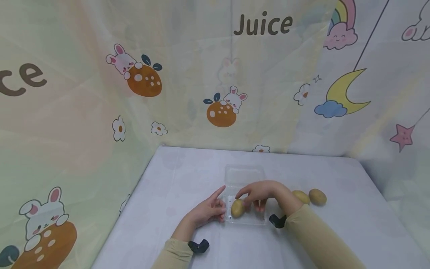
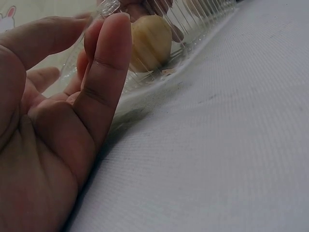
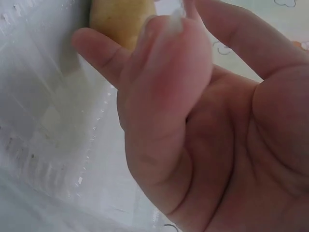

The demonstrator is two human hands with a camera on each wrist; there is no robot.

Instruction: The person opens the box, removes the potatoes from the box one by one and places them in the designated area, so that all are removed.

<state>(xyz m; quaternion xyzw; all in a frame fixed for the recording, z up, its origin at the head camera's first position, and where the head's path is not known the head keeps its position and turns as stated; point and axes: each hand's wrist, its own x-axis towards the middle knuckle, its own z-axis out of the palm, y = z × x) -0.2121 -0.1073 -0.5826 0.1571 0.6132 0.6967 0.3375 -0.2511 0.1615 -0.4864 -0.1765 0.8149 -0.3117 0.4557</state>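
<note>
A clear plastic clamshell box [image 1: 246, 221] lies with its lid [image 1: 244, 173] folded back. My left hand [image 1: 209, 211] is at the box's left edge. Its thumb and fingers pinch the rim in the left wrist view, and the index finger points forward. Inside the box, toward the left, is a yellow potato [image 1: 237, 209]. My right hand [image 1: 263, 192] reaches over the box and holds this potato by its upper and right sides with the fingertips. The right wrist view shows only part of the potato [image 3: 120, 19] behind the fingers.
Two more potatoes, one partly behind the right forearm [image 1: 301, 196] and one beside it [image 1: 317, 197], lie right of the box on the white tabletop [image 1: 188, 168]. Printed cloth [image 1: 188, 74] hangs behind and beside the table. Both wrists carry small black devices [image 1: 199, 246].
</note>
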